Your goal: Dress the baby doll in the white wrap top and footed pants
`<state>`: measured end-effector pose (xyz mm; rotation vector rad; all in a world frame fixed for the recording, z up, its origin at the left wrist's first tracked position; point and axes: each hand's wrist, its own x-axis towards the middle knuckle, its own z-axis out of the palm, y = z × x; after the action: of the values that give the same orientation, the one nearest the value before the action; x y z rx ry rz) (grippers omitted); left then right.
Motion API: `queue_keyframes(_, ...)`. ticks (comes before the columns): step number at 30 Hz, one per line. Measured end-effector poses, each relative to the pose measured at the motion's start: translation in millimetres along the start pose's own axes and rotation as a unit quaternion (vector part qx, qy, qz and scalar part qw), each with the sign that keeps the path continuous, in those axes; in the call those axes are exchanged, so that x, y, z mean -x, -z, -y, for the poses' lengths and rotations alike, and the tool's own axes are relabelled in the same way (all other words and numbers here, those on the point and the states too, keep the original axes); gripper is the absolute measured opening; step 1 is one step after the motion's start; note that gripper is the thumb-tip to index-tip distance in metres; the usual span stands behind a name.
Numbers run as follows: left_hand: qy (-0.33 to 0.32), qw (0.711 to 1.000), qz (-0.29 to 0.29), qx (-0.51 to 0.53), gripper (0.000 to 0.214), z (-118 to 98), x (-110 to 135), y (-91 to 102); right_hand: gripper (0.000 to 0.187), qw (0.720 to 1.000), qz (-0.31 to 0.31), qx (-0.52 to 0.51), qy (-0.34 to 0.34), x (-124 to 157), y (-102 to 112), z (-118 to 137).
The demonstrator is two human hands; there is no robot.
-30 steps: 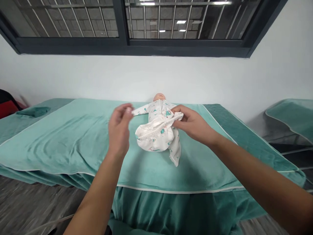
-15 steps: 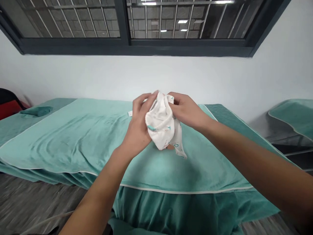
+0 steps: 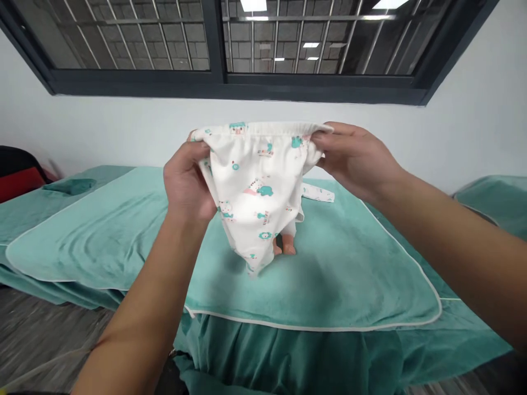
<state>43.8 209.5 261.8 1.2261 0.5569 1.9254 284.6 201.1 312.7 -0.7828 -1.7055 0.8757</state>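
Observation:
White baby pants [image 3: 259, 192] with a teal and pink animal print hang upright in front of me, their gathered elastic waistband stretched wide at the top. My left hand [image 3: 187, 181] is closed on the left end of the waistband. At the right end, my right hand [image 3: 356, 156] pinches the band between thumb and fingers. Behind the pants lies a small baby-like figure, mostly hidden. Its little feet [image 3: 289, 245] show below, and a printed white sleeve [image 3: 319, 192] sticks out to the right.
A light teal blanket [image 3: 362, 285] with white piping covers the bed, over a darker teal cover [image 3: 308, 356]. Against the white wall, a dark-framed window [image 3: 230, 85] with metal bars stands above. A red and black object [image 3: 20, 184] is at the far left.
The pants were bunched between my close-set hands. Now my hands have moved apart and up, the waistband is spread, and the cloth hangs open. More of the figure's feet and sleeve shows.

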Motion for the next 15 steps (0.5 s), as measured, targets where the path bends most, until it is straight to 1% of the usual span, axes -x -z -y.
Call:
queue_keyframes(3,0.069,0.997,0.019,-0.008,0.023,-6,0,-2.2,0.020,0.999,-0.009,-0.041,-0.007,-2,0,-2)
queue_keyframes(5,0.099,0.993,0.057,-0.014,0.025,-8,1,-7.8,0.021,0.998,0.002,-0.057,-0.001,-4,-1,-5)
queue_keyframes(6,0.104,0.991,0.084,-0.019,0.027,-8,1,-11.4,0.022,0.998,0.018,-0.062,0.002,-5,-2,-6)
queue_keyframes(8,0.088,0.987,0.135,-0.027,0.028,-7,0,-19.3,0.028,0.995,0.074,-0.061,0.002,-4,-4,-5)
queue_keyframes(10,0.052,0.985,0.161,-0.034,0.027,-5,-4,-26.9,0.037,0.991,0.126,-0.045,-0.008,0,-8,-2)
queue_keyframes(12,0.019,0.987,0.154,-0.043,0.027,-1,-9,-33.6,0.042,0.990,0.141,-0.019,-0.020,5,-14,3)
queue_keyframes(15,-0.026,0.989,0.141,-0.047,0.027,2,-15,-41.3,0.038,0.991,0.130,0.018,-0.035,12,-23,7)
